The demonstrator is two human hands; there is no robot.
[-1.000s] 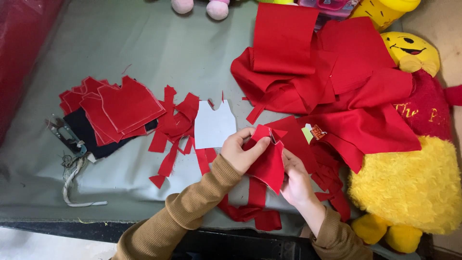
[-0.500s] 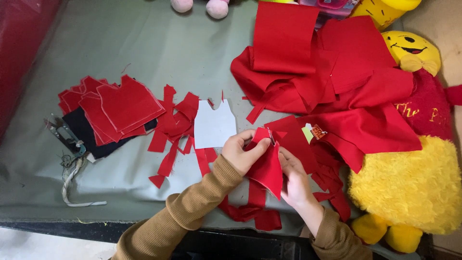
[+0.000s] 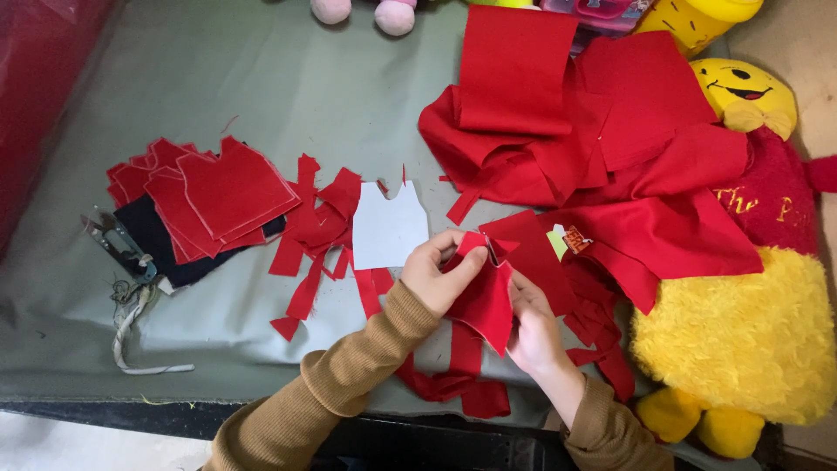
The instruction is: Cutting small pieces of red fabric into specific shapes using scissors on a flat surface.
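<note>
My left hand (image 3: pixel 436 275) and my right hand (image 3: pixel 534 327) both grip one small red fabric piece (image 3: pixel 485 301) held just above the grey-green table cover (image 3: pixel 261 78). The left hand pinches its upper left edge, and the right holds its right side, where a small metal tool, hard to make out, shows at the top. A white paper pattern (image 3: pixel 388 227) lies flat just beyond the left hand. Red offcut strips (image 3: pixel 318 235) lie scattered to the left of the pattern and under my wrists.
A stack of cut red pieces (image 3: pixel 222 192) rests on dark cloth at the left, with a metal clipper and cord (image 3: pixel 122 253) beside it. A heap of red fabric (image 3: pixel 575 122) fills the upper right. A yellow plush toy in red (image 3: pixel 741 340) lies at the right edge.
</note>
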